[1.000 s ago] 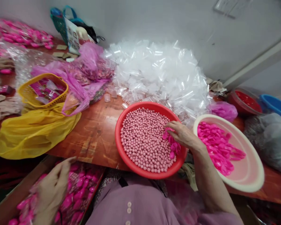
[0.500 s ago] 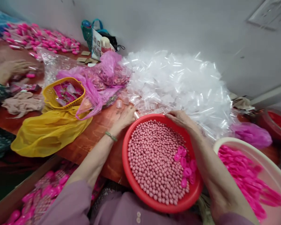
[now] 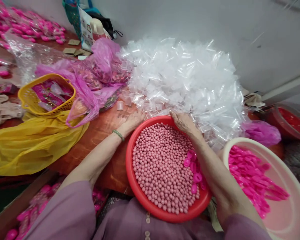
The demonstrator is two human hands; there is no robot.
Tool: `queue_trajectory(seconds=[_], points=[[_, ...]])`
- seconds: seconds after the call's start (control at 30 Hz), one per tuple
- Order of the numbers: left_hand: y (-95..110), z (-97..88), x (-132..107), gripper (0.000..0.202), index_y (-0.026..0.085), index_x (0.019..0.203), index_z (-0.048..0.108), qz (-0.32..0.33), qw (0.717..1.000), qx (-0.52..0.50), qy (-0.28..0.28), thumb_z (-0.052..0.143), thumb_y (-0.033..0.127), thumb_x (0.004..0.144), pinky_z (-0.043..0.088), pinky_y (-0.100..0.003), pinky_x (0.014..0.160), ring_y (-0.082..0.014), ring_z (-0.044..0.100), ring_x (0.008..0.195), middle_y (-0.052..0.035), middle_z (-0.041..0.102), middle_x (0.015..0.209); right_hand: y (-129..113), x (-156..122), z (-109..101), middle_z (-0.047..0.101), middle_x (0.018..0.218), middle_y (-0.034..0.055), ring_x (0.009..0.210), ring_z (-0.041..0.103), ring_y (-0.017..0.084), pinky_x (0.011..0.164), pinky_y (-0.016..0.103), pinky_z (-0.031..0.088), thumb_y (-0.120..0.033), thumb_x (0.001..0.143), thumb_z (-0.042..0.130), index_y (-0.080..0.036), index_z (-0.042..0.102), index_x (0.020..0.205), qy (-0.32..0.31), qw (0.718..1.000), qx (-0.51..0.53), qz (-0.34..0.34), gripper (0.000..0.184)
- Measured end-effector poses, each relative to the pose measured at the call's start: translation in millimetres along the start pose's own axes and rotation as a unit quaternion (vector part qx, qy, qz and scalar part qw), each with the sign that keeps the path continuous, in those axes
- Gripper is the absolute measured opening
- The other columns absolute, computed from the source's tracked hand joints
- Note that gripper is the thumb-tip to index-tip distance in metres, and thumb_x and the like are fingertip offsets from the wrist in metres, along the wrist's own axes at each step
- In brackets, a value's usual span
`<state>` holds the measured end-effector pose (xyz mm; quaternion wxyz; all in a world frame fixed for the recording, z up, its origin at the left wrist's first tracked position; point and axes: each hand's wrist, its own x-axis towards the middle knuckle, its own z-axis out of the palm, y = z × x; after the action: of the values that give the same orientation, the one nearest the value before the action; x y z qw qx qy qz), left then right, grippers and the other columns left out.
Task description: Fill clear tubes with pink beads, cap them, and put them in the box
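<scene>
Left to right: yellow plastic basket (image 3: 27, 97) holding pink packets (image 3: 50, 94); bare reddish-brown wooden table (image 3: 102, 128); left hand (image 3: 135, 119) at clear plastic tubes (image 3: 185, 76), grip unclear; round red plastic basin (image 3: 129, 168) of pink beads (image 3: 162, 163), overhanging the near edge; right hand (image 3: 182, 122) at its far rim, grip unclear; cream basin (image 3: 285, 213) of bright-pink plastic pieces (image 3: 252, 176).

"Seeing what behind the table (image 3: 102, 126)?"

"A plain pale-grey wall (image 3: 150, 20), marked with a small dark spot (image 3: 258, 46)."

"And towards the table's right end?"

"A pale strip (image 3: 287, 86), slanting along the wall."

"How about the table?"

"Reddish brown, faintly glossy."

"And the light?"

"Soft above the table, darker beneath."
</scene>
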<state>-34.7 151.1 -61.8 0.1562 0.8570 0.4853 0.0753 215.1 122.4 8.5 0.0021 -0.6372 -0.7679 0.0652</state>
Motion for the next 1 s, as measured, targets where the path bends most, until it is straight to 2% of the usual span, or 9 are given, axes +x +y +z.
queue_trajectory(seconds=[0.17,0.27,0.37,0.47,0.57,0.7,0.8,0.87,1.0], points=[[-9.4,-2.9,0.6,0.030,0.010,0.117,0.056,-0.020,1.000,-0.021,-0.006,0.038,0.016,0.094,0.050,-0.036,0.088,-0.0230,0.067,0.096,-0.0218,0.057,0.124,-2.9,-4.2,-4.9,0.076,0.088,0.0131,0.082,0.069,0.022,0.073,0.028,0.045,-0.033,0.102,0.033,-0.015,0.071,0.089,0.031,0.999,0.030,-0.006,0.044],[-18.5,-3.1,-9.1,0.029,0.006,0.115,0.055,-0.049,0.998,-0.045,0.021,0.040,0.018,0.094,0.051,-0.040,0.086,-0.0266,0.068,0.094,-0.0232,0.062,0.113,-7.2,-15.0,-7.7,0.074,0.098,0.0138,0.091,0.067,0.023,0.081,0.031,0.048,-0.031,0.099,0.041,-0.014,0.071,0.094,0.071,0.996,0.053,-0.015,0.035],[-24.1,-9.1,-23.2,0.030,0.007,0.117,0.054,-0.062,0.993,-0.079,0.069,0.039,0.020,0.095,0.051,-0.038,0.086,-0.0243,0.066,0.094,-0.0207,0.064,0.108,-16.8,-31.7,-8.6,0.072,0.103,0.0136,0.098,0.066,0.025,0.090,0.038,0.049,-0.030,0.094,0.050,-0.015,0.070,0.101,0.149,0.981,0.107,-0.064,0.026],[-18.5,-23.1,-39.7,0.037,0.008,0.127,0.048,-0.051,0.985,-0.114,0.117,0.032,0.022,0.098,0.052,-0.030,0.081,-0.0168,0.065,0.087,-0.0164,0.065,0.110,-32.5,-48.1,-9.8,0.073,0.092,0.0087,0.085,0.067,0.023,0.080,0.037,0.053,-0.032,0.092,0.055,-0.017,0.070,0.097,0.179,0.951,0.208,-0.139,0.022],[0.4,-41.1,-59.4,0.040,0.010,0.131,0.048,0.015,0.976,-0.155,0.153,0.039,0.029,0.097,0.052,-0.027,0.078,-0.0142,0.065,0.081,-0.0137,0.066,0.111,-51.5,-58.8,-14.4,0.073,0.094,0.0062,0.081,0.067,0.019,0.074,0.033,0.054,-0.037,0.089,0.063,-0.018,0.068,0.107,0.155,0.925,0.293,-0.185,0.027],[35.3,-58.9,-84.5,0.038,0.011,0.123,0.057,0.141,0.948,-0.220,0.182,0.053,0.031,0.091,0.052,-0.031,0.082,-0.0179,0.064,0.086,-0.0138,0.068,0.109,-70.6,-65.4,-23.1,0.071,0.107,0.0079,0.092,0.067,0.020,0.081,0.033,0.055,-0.042,0.085,0.070,-0.019,0.060,0.122,0.142,0.899,0.329,-0.251,0.045],[58.0,-58.7,-94.6,0.041,0.011,0.125,0.057,0.148,0.944,-0.257,0.146,0.057,0.028,0.088,0.051,-0.031,0.083,-0.0177,0.065,0.084,-0.0109,0.070,0.101,-76.8,-72.2,-25.3,0.069,0.113,0.0093,0.099,0.066,0.021,0.085,0.035,0.055,-0.039,0.089,0.066,-0.019,0.059,0.123,0.140,0.898,0.280,-0.310,0.040],[69.9,-53.0,-97.4,0.044,0.013,0.129,0.054,0.130,0.933,-0.321,0.097,0.058,0.028,0.087,0.052,-0.030,0.082,-0.0179,0.066,0.087,-0.0100,0.071,0.103,-78.0,-79.7,-24.3,0.068,0.115,0.0110,0.102,0.065,0.022,0.087,0.036,0.054,-0.031,0.093,0.061,-0.018,0.061,0.121,0.121,0.910,0.207,-0.337,0.031],[87.6,-43.4,-99.4,0.045,0.015,0.128,0.053,0.094,0.905,-0.415,0.012,0.059,0.033,0.088,0.053,-0.032,0.089,-0.0208,0.067,0.101,-0.0101,0.070,0.110,-71.1,-95.0,-22.5,0.070,0.105,0.0128,0.098,0.063,0.025,0.089,0.041,0.050,-0.013,0.092,0.056,-0.013,0.063,0.121,0.067,0.945,0.030,-0.319,0.030]])
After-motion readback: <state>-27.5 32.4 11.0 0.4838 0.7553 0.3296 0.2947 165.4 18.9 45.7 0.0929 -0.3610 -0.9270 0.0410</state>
